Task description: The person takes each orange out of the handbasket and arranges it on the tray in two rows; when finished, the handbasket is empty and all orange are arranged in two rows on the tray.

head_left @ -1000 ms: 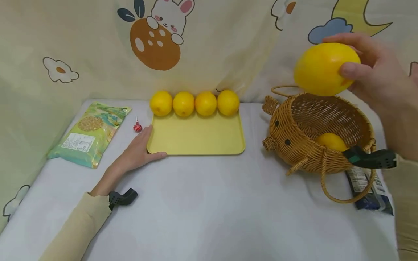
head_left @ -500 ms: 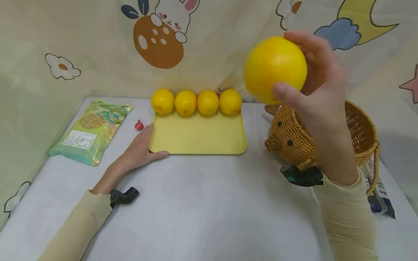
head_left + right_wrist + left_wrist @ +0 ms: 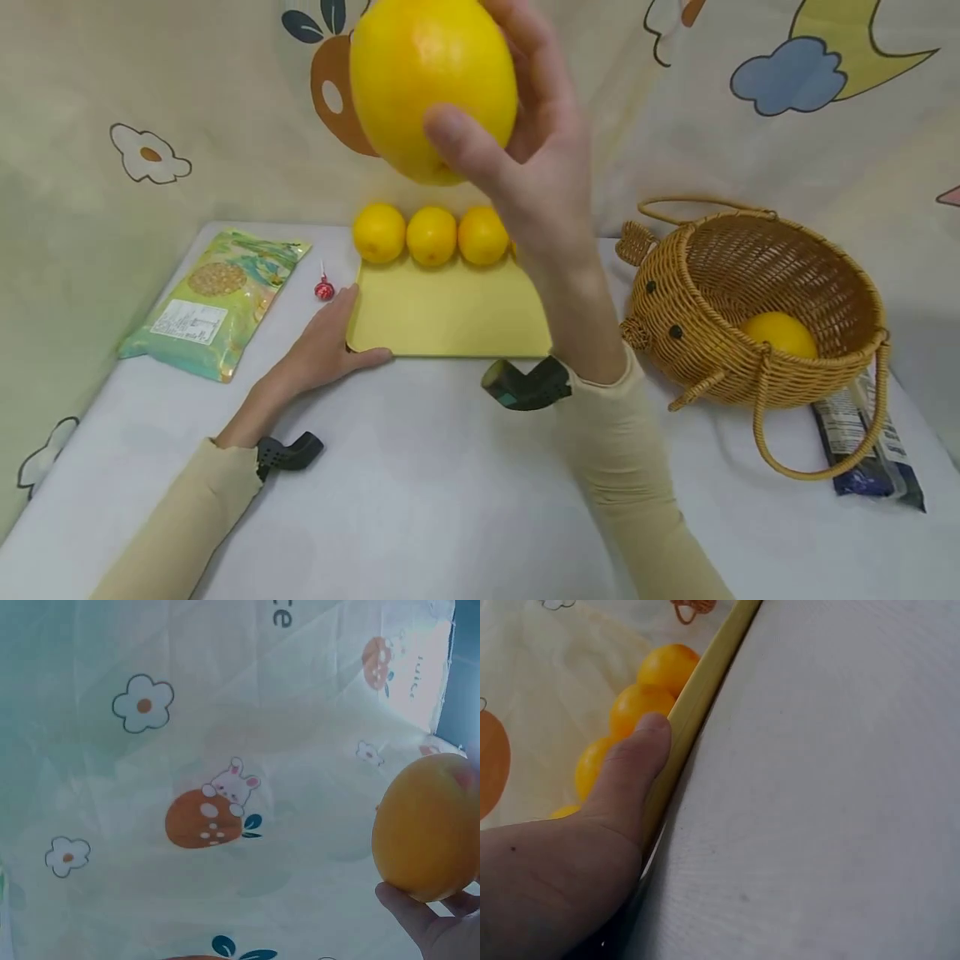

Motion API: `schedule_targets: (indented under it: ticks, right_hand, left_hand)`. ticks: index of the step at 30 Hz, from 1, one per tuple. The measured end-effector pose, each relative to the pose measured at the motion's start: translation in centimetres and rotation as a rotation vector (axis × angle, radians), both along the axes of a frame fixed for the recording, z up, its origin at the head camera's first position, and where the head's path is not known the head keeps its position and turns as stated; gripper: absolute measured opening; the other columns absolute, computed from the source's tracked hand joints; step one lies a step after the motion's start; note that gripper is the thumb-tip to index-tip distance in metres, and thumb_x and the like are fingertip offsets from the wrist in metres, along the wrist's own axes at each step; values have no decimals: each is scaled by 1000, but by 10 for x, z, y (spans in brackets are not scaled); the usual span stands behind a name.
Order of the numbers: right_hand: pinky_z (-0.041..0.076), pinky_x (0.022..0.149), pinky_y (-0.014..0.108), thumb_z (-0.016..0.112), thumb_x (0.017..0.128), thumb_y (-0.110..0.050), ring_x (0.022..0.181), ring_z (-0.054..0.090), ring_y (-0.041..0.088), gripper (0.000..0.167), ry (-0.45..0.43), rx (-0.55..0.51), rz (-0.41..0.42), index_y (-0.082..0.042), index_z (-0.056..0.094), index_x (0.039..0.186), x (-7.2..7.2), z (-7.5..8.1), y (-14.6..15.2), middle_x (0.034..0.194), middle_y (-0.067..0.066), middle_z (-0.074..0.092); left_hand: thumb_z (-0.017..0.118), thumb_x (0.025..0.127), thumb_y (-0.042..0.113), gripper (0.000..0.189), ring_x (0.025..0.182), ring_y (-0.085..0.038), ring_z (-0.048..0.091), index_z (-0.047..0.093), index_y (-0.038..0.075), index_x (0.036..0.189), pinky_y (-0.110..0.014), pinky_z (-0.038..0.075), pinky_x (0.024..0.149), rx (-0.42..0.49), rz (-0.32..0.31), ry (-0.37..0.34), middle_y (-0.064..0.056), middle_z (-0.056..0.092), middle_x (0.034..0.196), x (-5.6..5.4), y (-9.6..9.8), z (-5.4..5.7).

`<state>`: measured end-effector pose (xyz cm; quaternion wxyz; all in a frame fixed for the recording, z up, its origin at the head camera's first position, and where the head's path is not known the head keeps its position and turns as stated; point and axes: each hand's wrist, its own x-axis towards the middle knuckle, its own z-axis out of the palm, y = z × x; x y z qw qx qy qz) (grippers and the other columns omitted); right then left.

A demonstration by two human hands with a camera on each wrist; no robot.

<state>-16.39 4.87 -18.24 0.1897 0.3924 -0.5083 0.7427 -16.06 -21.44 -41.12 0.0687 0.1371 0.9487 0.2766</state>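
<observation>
In the head view my right hand (image 3: 555, 158) holds a large yellow lemon (image 3: 427, 75) high above the back of the tray, thumb across its near side. The right wrist view shows the same lemon (image 3: 427, 825) with fingers under it. My left hand (image 3: 322, 333) rests at the left front corner of the yellow tray (image 3: 450, 317), thumb stretched along its front edge. In the left wrist view that thumb lies against the tray rim (image 3: 694, 705). A row of lemons (image 3: 431, 237) stands along the tray's back edge; the right forearm hides part of the row's right end.
At the right a wicker animal-shaped basket (image 3: 720, 333) holds another lemon (image 3: 780, 333). A dark packet (image 3: 855, 442) lies partly under its handle. On the left are a green bag (image 3: 217, 304) and a red lollipop (image 3: 324, 289). A printed cloth (image 3: 247, 100) hangs behind the table.
My right hand has carried the lemon left from above the basket to above the tray, and a little higher. The left hand has stayed at the tray corner.
</observation>
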Motion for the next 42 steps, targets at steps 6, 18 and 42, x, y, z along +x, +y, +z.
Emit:
schedule_targets:
  ticks: [6, 18, 42]
  right_hand:
    - [51, 100, 34, 56, 81, 3, 112, 54, 19, 66, -179, 26, 48, 4, 34, 143, -12, -17, -35, 133, 13, 49]
    - [52, 95, 25, 67, 84, -8, 116, 51, 14, 66, -291, 371, 32, -10, 40, 145, -68, -74, -66, 146, 3, 43]
    - [45, 97, 24, 76, 80, -42, 118, 46, 14, 67, -451, 908, -63, -18, 47, 135, -96, -149, -82, 136, -2, 49]
  left_hand:
    - [74, 77, 57, 118, 148, -38, 18, 4, 4, 156, -57, 18, 120, 11, 23, -16, -20, 14, 162, 5, -1, -1]
    - [76, 75, 56, 106, 125, -30, 38, 18, 13, 153, -51, 29, 111, 72, 5, 38, -12, 40, 145, -2, 0, -1]
    - [74, 78, 56, 113, 145, -35, 24, 4, 14, 157, -58, 22, 118, 40, 6, 30, -14, 20, 161, 0, 2, 1]
